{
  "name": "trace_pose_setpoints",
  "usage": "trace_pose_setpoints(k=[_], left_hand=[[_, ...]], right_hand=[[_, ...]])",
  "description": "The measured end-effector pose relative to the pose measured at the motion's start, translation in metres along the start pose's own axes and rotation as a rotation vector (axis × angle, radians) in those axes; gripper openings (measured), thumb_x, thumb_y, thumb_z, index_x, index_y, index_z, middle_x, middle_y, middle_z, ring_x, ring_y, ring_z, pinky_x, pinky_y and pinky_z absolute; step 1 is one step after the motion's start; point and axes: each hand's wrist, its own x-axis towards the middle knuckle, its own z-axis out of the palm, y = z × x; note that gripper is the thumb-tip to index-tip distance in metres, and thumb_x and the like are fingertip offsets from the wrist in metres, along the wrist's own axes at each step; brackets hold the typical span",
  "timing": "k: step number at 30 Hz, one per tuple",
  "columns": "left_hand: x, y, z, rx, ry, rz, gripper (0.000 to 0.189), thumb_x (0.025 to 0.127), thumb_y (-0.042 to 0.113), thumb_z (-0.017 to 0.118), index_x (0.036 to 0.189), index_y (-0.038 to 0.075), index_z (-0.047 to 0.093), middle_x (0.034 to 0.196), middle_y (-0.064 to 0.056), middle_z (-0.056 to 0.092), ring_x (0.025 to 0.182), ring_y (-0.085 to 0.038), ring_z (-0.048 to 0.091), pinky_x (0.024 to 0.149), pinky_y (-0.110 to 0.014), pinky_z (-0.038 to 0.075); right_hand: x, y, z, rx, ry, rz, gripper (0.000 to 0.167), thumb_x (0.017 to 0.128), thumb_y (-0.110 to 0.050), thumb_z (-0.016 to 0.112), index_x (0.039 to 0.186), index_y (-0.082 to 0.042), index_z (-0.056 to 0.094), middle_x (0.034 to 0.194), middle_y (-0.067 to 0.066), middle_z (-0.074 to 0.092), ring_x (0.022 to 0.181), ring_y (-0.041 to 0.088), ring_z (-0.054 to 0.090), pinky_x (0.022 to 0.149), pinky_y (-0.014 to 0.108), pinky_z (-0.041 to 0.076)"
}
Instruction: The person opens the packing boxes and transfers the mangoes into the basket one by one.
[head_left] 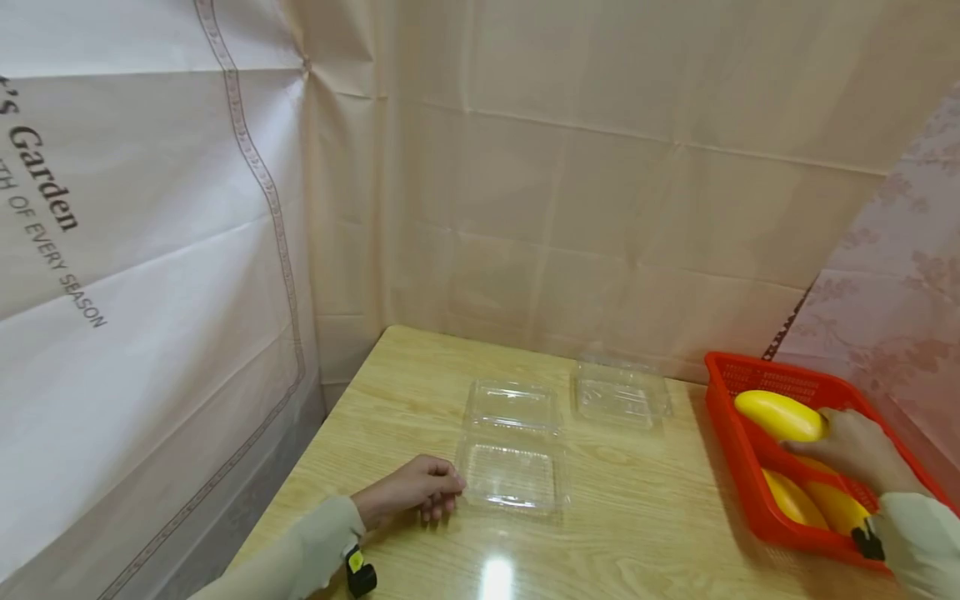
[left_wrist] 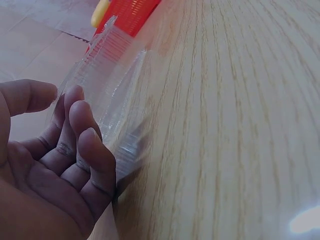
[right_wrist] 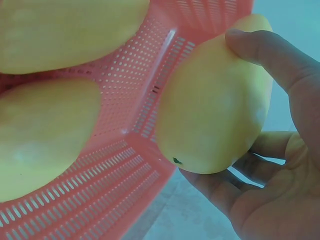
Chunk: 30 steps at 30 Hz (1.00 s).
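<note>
A yellow mango [right_wrist: 215,105] is gripped by my right hand [head_left: 862,450], thumb on one side and fingers curled round the other. The right hand holds it over the red plastic basket [head_left: 750,492], where more yellow mangoes [head_left: 795,500] lie. On the table, a clear plastic clamshell box [head_left: 513,475] lies unfolded, its two halves flat. My left hand [head_left: 420,487] is at the left edge of its near half, and thumb and forefinger pinch that edge. In the left wrist view, the other fingers of the left hand [left_wrist: 65,160] are loosely curled.
Another clear plastic box [head_left: 618,396] lies at the table's back edge, between the unfolded box and the basket. The wooden table [head_left: 375,433] meets a hanging beige cloth [head_left: 600,208] behind. A white printed cloth [head_left: 150,250] hangs on the left.
</note>
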Motion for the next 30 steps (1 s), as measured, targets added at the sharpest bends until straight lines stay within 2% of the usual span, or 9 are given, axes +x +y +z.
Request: trace_pose_setpoints(k=[6, 10, 13, 21, 26, 30], left_hand=[[-0.001, 0.000, 0.001, -0.004, 0.003, -0.006, 0.028, 0.103, 0.023, 0.063, 0.100, -0.005, 0.067, 0.077, -0.005, 0.066, 0.060, -0.012, 0.056, 0.053, -0.024, 0.046], [-0.001, 0.001, 0.001, -0.007, 0.005, -0.007, 0.027, 0.103, 0.022, 0.063, 0.099, -0.005, 0.066, 0.077, -0.005, 0.066, 0.059, -0.012, 0.056, 0.053, -0.023, 0.046], [-0.001, 0.002, 0.002, -0.006, 0.005, -0.010, 0.027, 0.103, 0.022, 0.063, 0.099, -0.005, 0.066, 0.077, -0.005, 0.066, 0.059, -0.012, 0.056, 0.053, -0.023, 0.046], [-0.002, 0.002, 0.003, 0.000, 0.005, -0.022, 0.027, 0.103, 0.022, 0.062, 0.100, -0.005, 0.067, 0.077, -0.005, 0.066, 0.060, -0.011, 0.056, 0.053, -0.023, 0.046], [-0.002, 0.002, 0.003, 0.000, 0.003, -0.021, 0.026, 0.103, 0.022, 0.062, 0.100, -0.004, 0.067, 0.077, -0.005, 0.066, 0.060, -0.011, 0.056, 0.053, -0.023, 0.046], [-0.001, 0.002, 0.002, -0.001, -0.001, -0.020, 0.026, 0.103, 0.021, 0.062, 0.100, -0.004, 0.067, 0.077, -0.005, 0.066, 0.060, -0.012, 0.056, 0.053, -0.023, 0.046]], right_hand=[[0.003, 0.011, 0.003, -0.008, -0.048, 0.009, 0.048, 0.086, -0.044, 0.079, 0.075, -0.007, 0.050, 0.066, 0.001, 0.039, 0.060, 0.020, 0.044, 0.057, 0.036, 0.037], [0.006, 0.016, 0.001, -0.017, -0.118, 0.032, 0.057, 0.087, -0.048, 0.077, 0.084, 0.005, 0.057, 0.070, 0.004, 0.045, 0.065, 0.024, 0.049, 0.061, 0.044, 0.048], [0.006, 0.019, 0.001, -0.027, -0.160, 0.048, 0.061, 0.086, -0.050, 0.077, 0.089, 0.009, 0.060, 0.073, 0.004, 0.048, 0.068, 0.025, 0.051, 0.065, 0.047, 0.051], [0.012, 0.024, 0.008, -0.005, -0.242, 0.084, 0.057, 0.085, -0.054, 0.077, 0.084, -0.001, 0.056, 0.069, 0.002, 0.041, 0.065, 0.022, 0.048, 0.061, 0.036, 0.041], [0.015, 0.026, 0.008, -0.023, -0.289, 0.079, 0.067, 0.084, -0.054, 0.079, 0.093, 0.009, 0.059, 0.074, 0.004, 0.047, 0.069, 0.024, 0.050, 0.065, 0.042, 0.048], [0.018, 0.026, 0.008, -0.035, -0.323, 0.093, 0.071, 0.081, -0.056, 0.081, 0.096, 0.010, 0.060, 0.078, 0.006, 0.053, 0.072, 0.026, 0.052, 0.069, 0.047, 0.052]])
